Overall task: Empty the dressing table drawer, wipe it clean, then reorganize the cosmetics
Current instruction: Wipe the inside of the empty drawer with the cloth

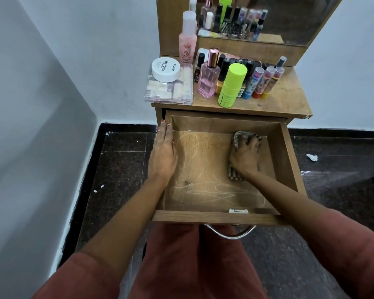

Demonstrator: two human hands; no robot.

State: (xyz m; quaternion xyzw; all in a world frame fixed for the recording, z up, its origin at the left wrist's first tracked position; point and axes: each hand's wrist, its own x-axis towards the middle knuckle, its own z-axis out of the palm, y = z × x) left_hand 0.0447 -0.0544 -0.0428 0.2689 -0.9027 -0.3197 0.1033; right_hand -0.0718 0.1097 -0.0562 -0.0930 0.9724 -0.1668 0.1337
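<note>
Drawer [289,157] pulled out, emptied. Cosmetics [232,85] stand up on the table [289,97], well clear of the work.

Right hand [245,155] is palm down on a checked cloth [236,175] at the right rear of the drawer floor. Its grip is spread flat and pressing, not clenched. The cloth bunches a little ahead of the fingertips.

Left hand [164,151] lies along the drawer's left wall, fingers straight, tips near the back corner. Its grip is loose and holds nothing; it seems to brace the drawer.

Step in hand, as I read it: wiping.

Pale streaks [212,194] cross the front and left of the floor, so that ground likely needs passes yet.

To do it well:
- keep the palm flat and the cloth spread
- work in overlapping strokes from the back wall toward the front
- push into corners with the fingertips
- keep the bracing hand on the wall so the drawer does not slide
- refold the cloth if it balls up
</note>
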